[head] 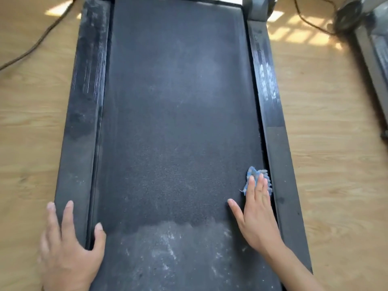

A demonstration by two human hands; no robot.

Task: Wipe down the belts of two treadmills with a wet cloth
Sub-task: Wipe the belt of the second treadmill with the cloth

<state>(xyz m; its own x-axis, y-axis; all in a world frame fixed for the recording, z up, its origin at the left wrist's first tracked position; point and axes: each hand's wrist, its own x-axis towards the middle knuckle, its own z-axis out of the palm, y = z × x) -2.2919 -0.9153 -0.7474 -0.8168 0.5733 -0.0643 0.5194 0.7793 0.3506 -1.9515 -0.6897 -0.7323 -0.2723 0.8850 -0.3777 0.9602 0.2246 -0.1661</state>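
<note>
Near right edge of belt (pixel 178 122), presses blue cloth (pixel 254 171) down under flat, straight-fingered right hand (pixel 258 217); braces spread, empty left hand (pixel 69 255) on side rail (pixel 77 143). Best dragged across in overlapping strokes, even pressure, taking in dusty near strip (pixel 178 248).

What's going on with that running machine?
A person is wiping the treadmill belt with a blue cloth. The right hand presses the cloth flat near the belt's right edge, while the left hand rests on the left side rail. Most of the belt looks dark; the strip nearest the person is pale and dusty, not yet wiped.
</note>
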